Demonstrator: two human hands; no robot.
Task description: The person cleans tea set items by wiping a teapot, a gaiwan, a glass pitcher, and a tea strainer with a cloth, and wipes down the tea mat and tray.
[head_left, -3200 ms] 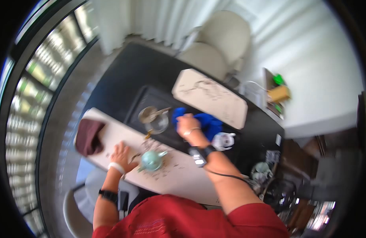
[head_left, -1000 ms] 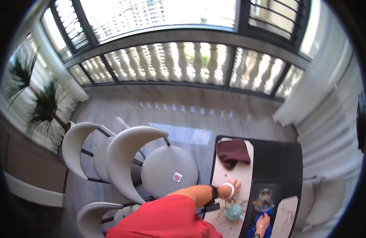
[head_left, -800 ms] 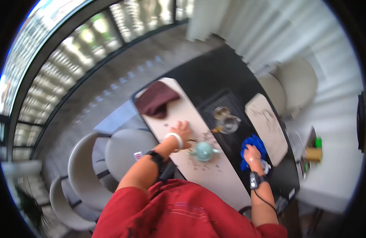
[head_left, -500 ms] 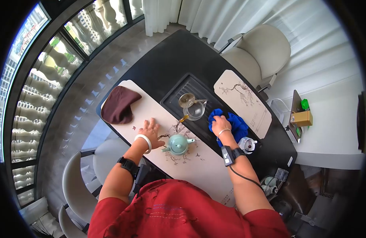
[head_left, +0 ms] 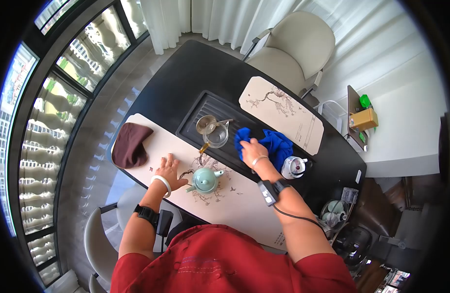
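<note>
Black and long, the table (head_left: 171, 78) spreads before us, beyond the red garment (head_left: 220, 259) at our front. On the near side of it lies a pale runner (head_left: 244, 215) printed with dark branches, where a celadon teapot (head_left: 205, 180) stands upright with its spout to the right. Just left of the pot our left hand (head_left: 168, 172) rests palm down on the runner, fingers apart and holding nothing, the thumb beside the pot's handle; we cannot tell whether they touch. Farther left a folded maroon cloth (head_left: 130, 145) lies near the fingertips but clear of them. A little farther out, our right hand (head_left: 254, 152) is closed on a crumpled blue cloth (head_left: 277, 145), which lies beneath the fingers and bunches out on both sides of them, over the right part of a ribbed dark tray (head_left: 195, 107). Right of that wrist, just beside the cloth, we see a white vessel (head_left: 294, 167). Left of the cloth, a glass pitcher (head_left: 217, 139) stands on the tray with a strainer (head_left: 206, 124) next to it. Past the tray lies a second runner (head_left: 283, 110), then a beige chair (head_left: 303, 44) and white curtains (head_left: 220, 24).
</note>
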